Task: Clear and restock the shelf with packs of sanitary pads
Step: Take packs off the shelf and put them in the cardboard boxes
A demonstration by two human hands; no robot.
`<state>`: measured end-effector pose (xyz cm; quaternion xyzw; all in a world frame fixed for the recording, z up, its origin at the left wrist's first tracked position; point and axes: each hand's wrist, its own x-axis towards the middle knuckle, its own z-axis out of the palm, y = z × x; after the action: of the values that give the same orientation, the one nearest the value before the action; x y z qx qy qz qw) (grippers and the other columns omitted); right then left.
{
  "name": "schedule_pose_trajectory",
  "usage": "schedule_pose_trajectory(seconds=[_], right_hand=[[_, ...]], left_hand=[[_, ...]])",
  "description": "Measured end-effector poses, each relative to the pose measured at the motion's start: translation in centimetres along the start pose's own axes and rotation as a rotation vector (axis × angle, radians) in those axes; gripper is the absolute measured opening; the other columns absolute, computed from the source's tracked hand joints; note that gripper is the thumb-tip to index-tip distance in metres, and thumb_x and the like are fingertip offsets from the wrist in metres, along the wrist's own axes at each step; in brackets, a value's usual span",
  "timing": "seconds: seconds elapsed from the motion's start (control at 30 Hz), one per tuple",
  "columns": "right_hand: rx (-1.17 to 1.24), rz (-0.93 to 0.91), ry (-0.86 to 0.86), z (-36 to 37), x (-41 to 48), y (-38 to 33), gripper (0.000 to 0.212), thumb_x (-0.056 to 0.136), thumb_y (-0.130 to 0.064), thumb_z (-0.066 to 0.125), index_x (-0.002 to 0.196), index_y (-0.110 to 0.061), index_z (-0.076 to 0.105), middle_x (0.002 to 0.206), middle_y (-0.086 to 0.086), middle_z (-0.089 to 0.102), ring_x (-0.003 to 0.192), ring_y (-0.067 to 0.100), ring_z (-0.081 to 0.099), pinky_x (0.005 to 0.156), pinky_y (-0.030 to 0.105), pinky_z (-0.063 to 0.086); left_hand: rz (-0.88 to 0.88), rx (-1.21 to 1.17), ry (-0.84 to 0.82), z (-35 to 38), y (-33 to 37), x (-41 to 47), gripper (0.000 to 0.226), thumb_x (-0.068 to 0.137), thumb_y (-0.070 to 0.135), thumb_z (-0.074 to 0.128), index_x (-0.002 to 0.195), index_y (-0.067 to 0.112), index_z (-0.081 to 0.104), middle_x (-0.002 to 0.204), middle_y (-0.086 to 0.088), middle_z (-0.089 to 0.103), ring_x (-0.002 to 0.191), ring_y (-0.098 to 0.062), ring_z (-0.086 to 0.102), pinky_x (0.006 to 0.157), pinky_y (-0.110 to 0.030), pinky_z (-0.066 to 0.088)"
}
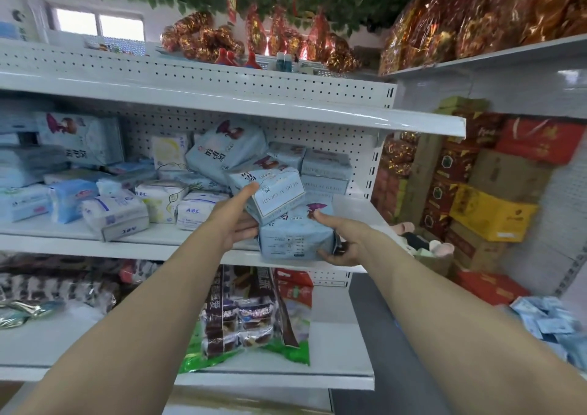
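Note:
Both my arms reach up to the middle white shelf (178,243). My left hand (236,216) grips a tilted pale blue pad pack (273,197), thumb on its top edge. My right hand (344,240) holds a second pale blue pack (293,240) at the shelf's front edge, thumb on top and fingers under it. The tilted pack rests on the second one. Behind them more blue packs (325,168) are stacked, and a larger one (227,148) leans against the pegboard. White ABC packs (197,213) and several other pad packs (73,200) lie further left.
An upper white shelf (286,113) overhangs the packs. Snack bags (244,313) sit on the shelf below. Stacked red and yellow cartons (490,211) stand to the right, with loose blue packets (554,322) lower right. Gold-wrapped goods (203,38) fill the top.

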<state>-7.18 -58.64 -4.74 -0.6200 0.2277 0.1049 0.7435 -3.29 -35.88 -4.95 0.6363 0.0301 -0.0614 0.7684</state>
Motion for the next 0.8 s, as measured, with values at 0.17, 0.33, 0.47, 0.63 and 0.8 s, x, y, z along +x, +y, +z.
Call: schedule_pose_trajectory(seconds=[0.17, 0.33, 0.47, 0.63, 0.8], right_hand=[[0.023, -0.029, 0.008, -2.5, -3.5, 1.3, 0.033, 0.079, -0.028, 0.086, 0.098, -0.013, 0.063, 0.092, 0.012, 0.061, 0.078, 0.027, 0.063, 0.079, 0.041, 0.061], [-0.026, -0.044, 0.064, -9.0, -6.2, 2.6, 0.025, 0.083, -0.028, 0.082, 0.097, -0.016, 0.065, 0.083, 0.006, 0.066, 0.077, 0.021, 0.064, 0.075, 0.034, 0.058], [-0.026, -0.048, 0.057, -15.0, -8.8, 4.6, 0.030, 0.082, -0.022, 0.081, 0.107, -0.015, 0.065, 0.094, 0.006, 0.069, 0.088, 0.025, 0.067, 0.066, 0.041, 0.061], [0.038, -0.065, 0.120, -23.1, -11.9, 7.9, 0.038, 0.079, -0.019, 0.083, 0.114, -0.015, 0.068, 0.114, 0.007, 0.069, 0.092, 0.026, 0.069, 0.060, 0.043, 0.063], [0.156, -0.113, 0.267, -31.1, -14.4, 11.7, 0.071, 0.065, -0.027, 0.094, 0.125, -0.023, 0.057, 0.121, 0.004, 0.061, 0.096, 0.028, 0.069, 0.061, 0.044, 0.063]], left_hand=[[-0.012, -0.070, -0.010, 2.3, -0.8, -2.7, 0.038, 0.086, 0.046, 0.073, 0.109, 0.018, 0.061, 0.102, -0.013, 0.072, 0.094, -0.025, 0.068, 0.076, -0.036, 0.057], [-0.052, -0.151, -0.003, 6.3, -3.1, -5.8, 0.038, 0.084, 0.039, 0.077, 0.108, 0.017, 0.058, 0.099, -0.017, 0.071, 0.094, -0.027, 0.068, 0.091, -0.043, 0.056], [-0.055, -0.130, 0.025, 10.1, -5.6, -8.8, 0.035, 0.084, 0.037, 0.078, 0.106, 0.015, 0.059, 0.100, -0.016, 0.070, 0.095, -0.028, 0.068, 0.096, -0.045, 0.055], [-0.087, -0.096, 0.008, 16.8, -9.7, -13.6, 0.036, 0.085, 0.035, 0.077, 0.110, 0.016, 0.062, 0.096, -0.011, 0.071, 0.088, -0.024, 0.068, 0.078, -0.038, 0.058], [-0.155, -0.070, -0.032, 22.9, -15.1, -17.9, 0.043, 0.082, 0.035, 0.080, 0.117, 0.017, 0.062, 0.101, -0.010, 0.073, 0.088, -0.022, 0.070, 0.061, -0.034, 0.059]])
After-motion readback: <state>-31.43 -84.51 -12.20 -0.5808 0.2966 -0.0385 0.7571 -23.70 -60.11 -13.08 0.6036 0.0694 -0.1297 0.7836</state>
